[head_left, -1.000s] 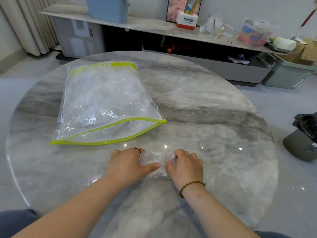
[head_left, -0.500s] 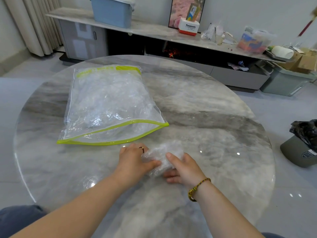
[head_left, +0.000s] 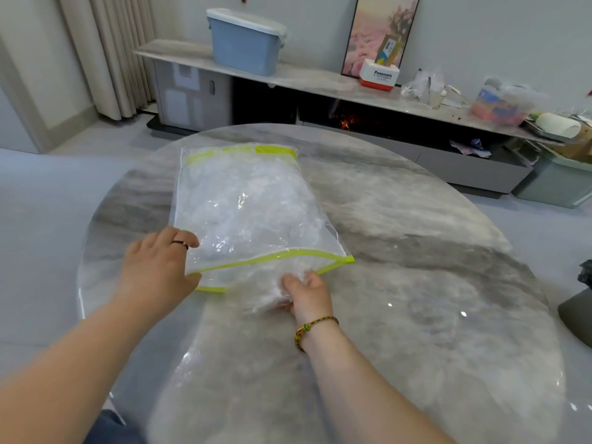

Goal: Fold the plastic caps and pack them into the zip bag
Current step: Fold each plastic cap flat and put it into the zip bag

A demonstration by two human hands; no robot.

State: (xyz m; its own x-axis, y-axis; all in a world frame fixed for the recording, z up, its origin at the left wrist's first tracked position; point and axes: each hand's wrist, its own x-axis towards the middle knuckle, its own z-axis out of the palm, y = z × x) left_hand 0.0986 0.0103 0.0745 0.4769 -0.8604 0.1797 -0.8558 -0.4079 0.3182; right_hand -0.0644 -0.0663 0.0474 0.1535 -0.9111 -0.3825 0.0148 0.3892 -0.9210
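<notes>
A clear zip bag (head_left: 246, 213) with yellow-green edging lies on the round marble table (head_left: 416, 283), stuffed with crumpled clear plastic caps. Its open mouth faces me. My left hand (head_left: 157, 267) holds the near left corner of the bag's mouth, thumb on the lower lip and fingers on the upper film. My right hand (head_left: 304, 296) grips a folded clear plastic cap (head_left: 269, 299) and holds it right at the open mouth, partly under the upper lip.
A long low cabinet (head_left: 320, 81) stands behind the table with a blue lidded bin (head_left: 246, 43), a white-and-red box (head_left: 378, 76) and clutter. A dark bin with a black bag (head_left: 579, 302) sits at the right edge. Curtains hang at the far left.
Both hands left the spot on the table where they folded the cap. The left went to the bag's mouth and took hold; the right carried the cap up to the opening.
</notes>
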